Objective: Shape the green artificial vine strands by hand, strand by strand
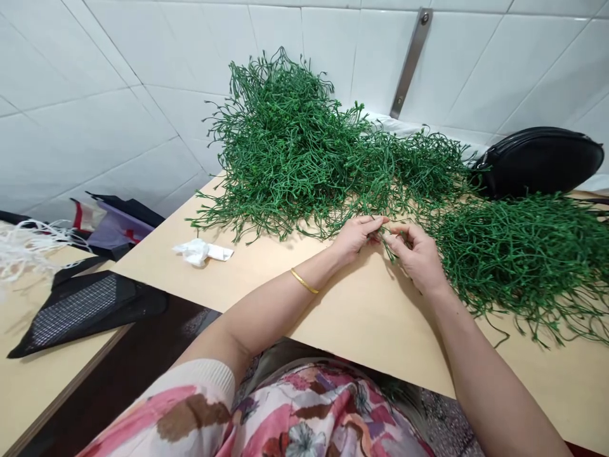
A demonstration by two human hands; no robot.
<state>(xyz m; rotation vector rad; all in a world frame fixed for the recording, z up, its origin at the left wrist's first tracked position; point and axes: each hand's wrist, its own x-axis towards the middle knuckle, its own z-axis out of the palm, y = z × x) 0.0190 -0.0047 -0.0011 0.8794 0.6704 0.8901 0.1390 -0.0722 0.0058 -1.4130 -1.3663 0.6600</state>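
Green stems [390,252] are pinched right now by the left hand [356,238] and the right hand [419,257], over the pale tabletop [352,317]; behind them a large green heap [290,139] is piled, at right a second pile [523,254] is spread, and beyond it a black bag [542,160] is set.

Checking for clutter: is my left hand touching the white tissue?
Apart: the head view shows tabletop between the left hand and the white tissue.

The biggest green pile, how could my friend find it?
Find the pale table in the middle. The biggest green pile sits near the white wall, beyond the left hand. It rises much higher than the flatter green heap beside the right hand.
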